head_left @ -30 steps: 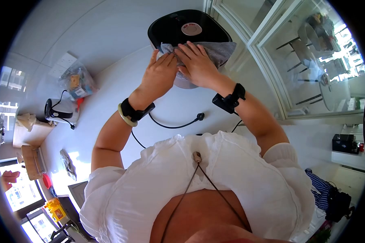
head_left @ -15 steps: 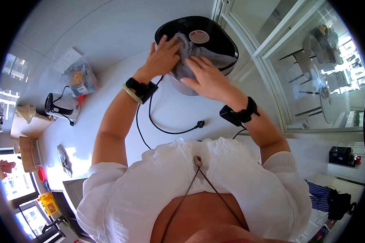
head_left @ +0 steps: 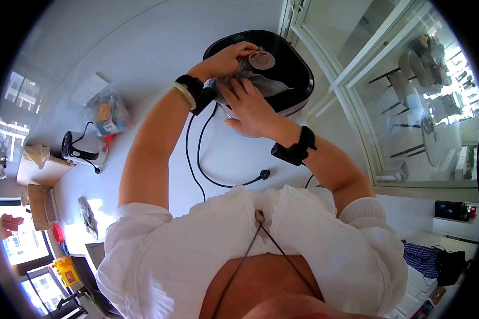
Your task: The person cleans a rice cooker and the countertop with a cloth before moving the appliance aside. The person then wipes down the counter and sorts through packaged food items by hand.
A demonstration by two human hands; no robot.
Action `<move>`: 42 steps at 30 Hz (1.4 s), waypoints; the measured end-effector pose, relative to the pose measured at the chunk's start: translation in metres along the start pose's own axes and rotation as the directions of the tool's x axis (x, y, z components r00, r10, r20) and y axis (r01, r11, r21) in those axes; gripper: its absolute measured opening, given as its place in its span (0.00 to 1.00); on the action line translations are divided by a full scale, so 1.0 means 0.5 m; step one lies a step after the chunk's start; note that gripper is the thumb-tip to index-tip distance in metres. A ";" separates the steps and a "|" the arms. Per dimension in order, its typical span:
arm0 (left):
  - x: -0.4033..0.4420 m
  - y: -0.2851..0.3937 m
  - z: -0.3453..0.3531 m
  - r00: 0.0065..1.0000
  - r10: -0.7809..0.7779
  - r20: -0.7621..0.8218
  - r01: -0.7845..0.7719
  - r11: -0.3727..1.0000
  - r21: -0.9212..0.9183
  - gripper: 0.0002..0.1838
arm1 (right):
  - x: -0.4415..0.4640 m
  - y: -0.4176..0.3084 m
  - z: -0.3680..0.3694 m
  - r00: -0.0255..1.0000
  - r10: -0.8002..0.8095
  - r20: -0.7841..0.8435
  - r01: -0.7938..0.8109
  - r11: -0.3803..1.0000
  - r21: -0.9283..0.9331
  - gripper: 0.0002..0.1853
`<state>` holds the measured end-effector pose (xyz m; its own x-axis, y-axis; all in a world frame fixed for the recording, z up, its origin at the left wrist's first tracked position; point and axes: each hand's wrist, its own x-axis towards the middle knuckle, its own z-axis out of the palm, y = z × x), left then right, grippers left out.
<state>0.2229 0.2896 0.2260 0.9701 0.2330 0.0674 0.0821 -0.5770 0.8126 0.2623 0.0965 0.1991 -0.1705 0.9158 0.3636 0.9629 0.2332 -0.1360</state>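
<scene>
— Where do you have the grey cloth (head_left: 272, 85)?

— On my feed it lies rumpled over the near left part of the appliance's black lid (head_left: 291, 64), just beside the round silver disc (head_left: 262, 60) set in the top.

— And the hands?

— I see both on the appliance. The right hand (head_left: 250, 109) has its fingers loosely spread over the cloth at the near edge, thumb held apart, nothing clenched. The left hand (head_left: 226, 61) reaches across the lid, palm down, fingertips by the disc. I can't tell whether those fingers pinch any cloth; the back of the hand hides it.

— What's on the wrists?

— Each wears a black strap with a small box; a pale bangle (head_left: 183, 96) sits just above the left one.

— Further out?

— Between the lid and the white top (head_left: 239, 244) I have a black cord (head_left: 216, 183) curling over the pale counter, with its plug (head_left: 264, 174) lying loose. To the left stand a clear plastic bag (head_left: 107, 112) of packets and, near it, a kettle (head_left: 83, 149). At right I get framed glass panels (head_left: 330, 37), chairs and a table showing through.
</scene>
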 end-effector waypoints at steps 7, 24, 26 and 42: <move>0.016 0.026 0.038 0.975 -0.113 -0.192 0.203 0.809 0.552 0.38 | 0.014 0.021 0.011 0.998 -0.007 -0.066 0.009 0.999 0.031 0.40; -0.156 0.144 0.215 0.931 0.361 -0.051 -0.230 0.691 0.685 0.38 | -0.064 0.334 -0.102 0.978 0.197 0.063 -0.198 0.980 0.008 0.24; -0.127 0.155 0.240 0.942 0.332 -0.043 -0.206 0.677 0.706 0.38 | 0.004 0.359 -0.114 0.932 0.279 0.232 -0.319 0.935 0.155 0.26; -0.048 0.200 0.274 0.946 0.325 0.020 -0.256 0.705 0.661 0.35 | 0.270 0.453 0.017 0.940 -0.002 0.340 -0.205 0.795 0.571 0.24</move>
<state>0.2391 0.1191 0.2264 0.9486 0.0170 0.3159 -0.0400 -0.9841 0.1731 0.4555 0.2756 0.2095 -0.2336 0.9719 0.0284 0.6805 0.1843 -0.7092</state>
